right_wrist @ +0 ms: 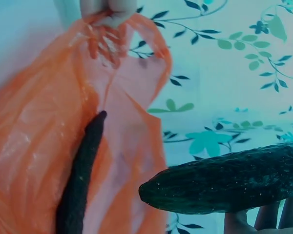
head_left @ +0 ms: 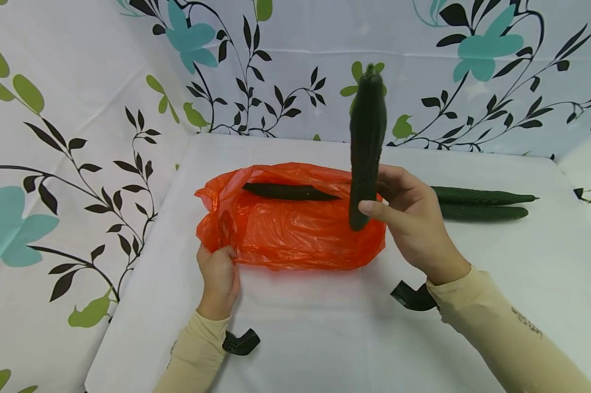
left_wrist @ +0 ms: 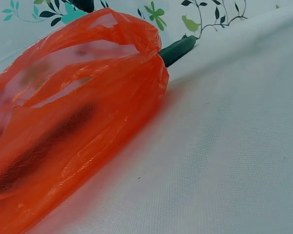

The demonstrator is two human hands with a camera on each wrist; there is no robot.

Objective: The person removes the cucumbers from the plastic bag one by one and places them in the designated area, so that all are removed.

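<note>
A person's left hand (head_left: 219,275) grips an orange-red plastic bag (head_left: 295,234) at its left end, thumb and fingers closed on the bunched film. The bag lies lengthwise on the white table (head_left: 300,333), its mouth spread wide. Inside, one dark green cucumber (head_left: 290,191) stretches along the far side of the bag, seen through the mouth; in the left wrist view its dark shape shows through the thin plastic.

The right hand (head_left: 413,218) grasps a second cucumber (head_left: 367,142) near its lower end, thumb on the near side and fingers behind, holding it nearly upright at the bag's right end. That lower end overlaps the bag in the head view, and whether it touches the plastic cannot be told.

Outside the bag, to the right, an upper cucumber (head_left: 484,196) and a lower cucumber (head_left: 484,212) lie side by side on the table, partly hidden behind the right hand. A leaf-patterned cloth (head_left: 295,49) rises behind the table.
</note>
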